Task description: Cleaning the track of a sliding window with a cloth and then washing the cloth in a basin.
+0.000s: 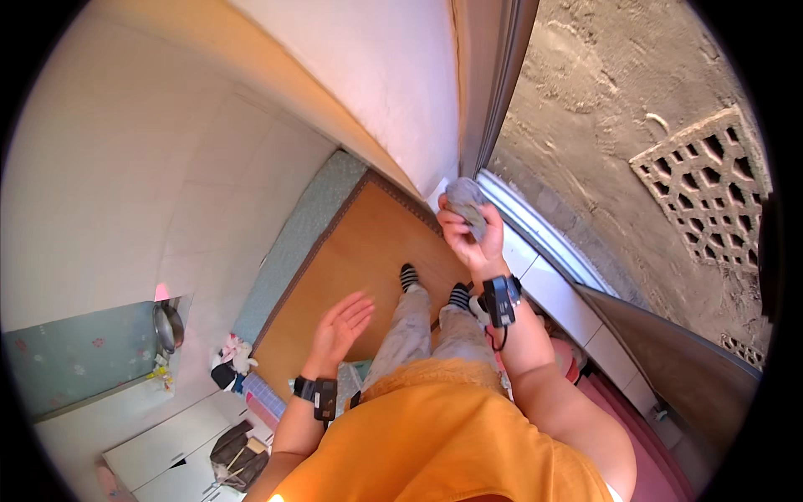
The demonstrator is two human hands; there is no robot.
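Observation:
My right hand (472, 235) is closed around a crumpled grey cloth (465, 199), raised in front of me beside the inner corner of the window. Just past the cloth runs the metal window track (546, 232), with the white tiled sill (558, 292) on its near side. I cannot tell whether the cloth touches the track or the wall. My left hand (340, 326) hangs in the air over the mat, palm up and fingers extended, holding nothing. Both wrists carry strapped black devices.
I stand in striped socks on a brown mat (351, 251) laid over a pale green mattress (301, 213). Plush toys (233, 361) and folded bedding sit at the left. White cabinets (169, 452) stand lower left. Outside the window is a rough wall with a perforated vent block (706, 188).

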